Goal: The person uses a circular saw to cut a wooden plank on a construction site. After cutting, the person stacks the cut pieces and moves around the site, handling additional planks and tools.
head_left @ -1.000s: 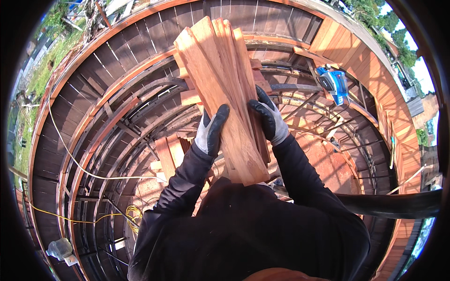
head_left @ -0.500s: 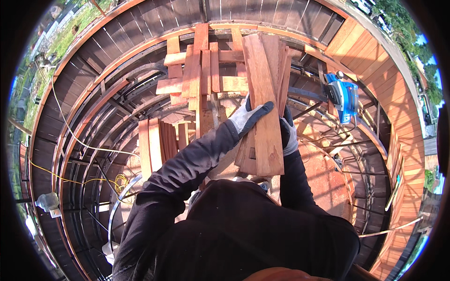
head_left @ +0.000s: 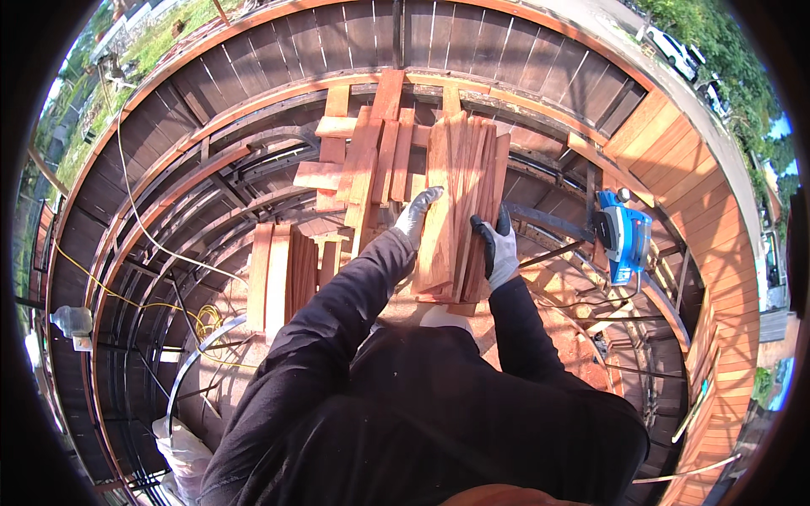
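Reddish floor | dark slatted wall curving round | hands partly curled, clasping board bundle between them

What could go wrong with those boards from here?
The bundle of boards, fanned unevenly between the left hand and right hand, might slip apart if the grip loosens. Its far end might knock the crisscrossed planks beside it. The blue power tool by the curved rail might fall if bumped.
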Tool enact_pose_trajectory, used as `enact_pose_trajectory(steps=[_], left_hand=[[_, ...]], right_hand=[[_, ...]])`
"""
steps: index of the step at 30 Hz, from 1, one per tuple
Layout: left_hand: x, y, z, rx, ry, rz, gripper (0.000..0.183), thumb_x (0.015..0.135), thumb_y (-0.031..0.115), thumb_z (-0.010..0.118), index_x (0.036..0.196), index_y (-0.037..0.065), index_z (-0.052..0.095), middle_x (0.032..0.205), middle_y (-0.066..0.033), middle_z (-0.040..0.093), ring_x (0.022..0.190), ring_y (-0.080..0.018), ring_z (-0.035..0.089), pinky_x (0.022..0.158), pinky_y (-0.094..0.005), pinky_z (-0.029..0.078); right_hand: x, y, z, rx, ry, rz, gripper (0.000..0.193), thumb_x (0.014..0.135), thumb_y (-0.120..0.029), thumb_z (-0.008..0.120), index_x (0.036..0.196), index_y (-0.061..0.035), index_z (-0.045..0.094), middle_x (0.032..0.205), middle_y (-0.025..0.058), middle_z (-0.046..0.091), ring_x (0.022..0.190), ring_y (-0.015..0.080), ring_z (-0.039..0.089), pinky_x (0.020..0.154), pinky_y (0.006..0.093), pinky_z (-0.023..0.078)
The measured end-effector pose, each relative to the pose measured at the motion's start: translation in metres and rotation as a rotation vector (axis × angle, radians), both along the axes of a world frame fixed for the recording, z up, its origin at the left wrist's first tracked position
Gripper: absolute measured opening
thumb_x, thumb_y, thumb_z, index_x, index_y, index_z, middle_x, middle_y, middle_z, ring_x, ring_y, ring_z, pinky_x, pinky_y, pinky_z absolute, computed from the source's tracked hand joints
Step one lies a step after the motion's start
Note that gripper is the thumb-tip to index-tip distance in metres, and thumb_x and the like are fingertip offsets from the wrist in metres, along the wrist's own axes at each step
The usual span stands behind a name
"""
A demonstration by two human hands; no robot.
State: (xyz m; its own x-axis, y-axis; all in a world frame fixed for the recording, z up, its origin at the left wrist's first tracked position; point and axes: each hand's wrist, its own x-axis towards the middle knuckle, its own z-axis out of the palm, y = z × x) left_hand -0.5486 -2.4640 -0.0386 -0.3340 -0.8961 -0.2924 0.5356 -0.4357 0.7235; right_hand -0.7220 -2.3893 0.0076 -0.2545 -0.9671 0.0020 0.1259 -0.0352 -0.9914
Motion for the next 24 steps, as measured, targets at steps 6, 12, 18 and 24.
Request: enact_pose_trajectory(steps=[6, 12, 18, 24], left_hand=[[0.01, -0.007, 0.018, 0.034, -0.147, 0.153, 0.054, 0.097, 0.038, 0.056, 0.139, 0.004, 0.049, 0.139, -0.0038, 0.052, 0.127, -0.0143, 0.047, 0.11, -0.0299, 0.032], [0.017, 0.008, 0.017, 0.135, -0.127, 0.273, 0.044, 0.101, 0.039, 0.05, 0.132, 0.008, 0.055, 0.126, -0.003, 0.06, 0.113, -0.0146, 0.056, 0.1, -0.0295, 0.043], [0.041, 0.056, -0.014, 0.056, -0.35, 0.336, 0.047, 0.1, 0.042, 0.051, 0.132, 0.008, 0.056, 0.127, -0.0023, 0.061, 0.113, -0.016, 0.057, 0.102, -0.0302, 0.043], [0.04, 0.152, 0.004, -0.218, -0.126, 0.358, 0.052, 0.1, 0.04, 0.049, 0.139, 0.005, 0.048, 0.136, -0.0107, 0.055, 0.126, -0.024, 0.051, 0.106, -0.0373, 0.04]], right_hand=[[-0.002, -0.046, -0.045, 0.052, -0.214, 0.02, 0.058, 0.085, 0.008, 0.065, 0.139, -0.0041, 0.045, 0.116, 0.0062, 0.062, 0.098, 0.0145, 0.063, 0.084, 0.0293, 0.055], [0.003, -0.053, -0.017, 0.123, 0.138, 0.142, 0.066, 0.087, -0.009, 0.07, 0.144, 0.002, 0.037, 0.111, 0.011, 0.064, 0.096, 0.012, 0.062, 0.086, 0.0281, 0.051], [-0.021, -0.08, 0.024, 0.325, 0.569, 0.354, 0.083, 0.085, -0.026, 0.072, 0.147, 0.0075, 0.028, 0.084, 0.0192, 0.069, 0.072, 0.023, 0.067, 0.065, 0.0352, 0.053], [-0.038, -0.108, 0.033, 0.318, 0.942, 0.585, 0.097, 0.085, -0.043, 0.067, 0.145, 0.0154, 0.02, 0.099, 0.0295, 0.067, 0.097, 0.0374, 0.067, 0.084, 0.0403, 0.053]])
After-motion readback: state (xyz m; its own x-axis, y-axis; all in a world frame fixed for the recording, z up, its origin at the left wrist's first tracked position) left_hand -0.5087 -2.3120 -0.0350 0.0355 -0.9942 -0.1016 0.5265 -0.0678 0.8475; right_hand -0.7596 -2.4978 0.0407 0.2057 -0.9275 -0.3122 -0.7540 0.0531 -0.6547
